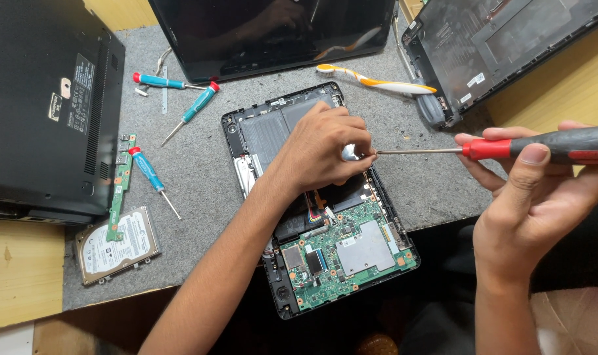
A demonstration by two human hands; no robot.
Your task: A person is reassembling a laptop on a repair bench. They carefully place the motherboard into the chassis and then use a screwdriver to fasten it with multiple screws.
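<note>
Right hand (535, 197), nearest the lens, closed around a red-and-black screwdriver (549, 146), its shaft level and pointing left. Left hand (325, 148), fingers curled, pinched a small silvery part (349, 153) at the tip, above the opened laptop base (319, 197) on the grey mat (200, 190). A steady, supported tip seemed advisable. Blue screwdrivers (194, 112) lay far left.

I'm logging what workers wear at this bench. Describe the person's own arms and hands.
Both arms are bare as far as the frame shows: no sleeves, gloves, watch or bands. The left hand shows no rings on its visible fingers. The right hand also looks ringless, with short, plain, unpainted nails. No markings are visible on either forearm.
</note>
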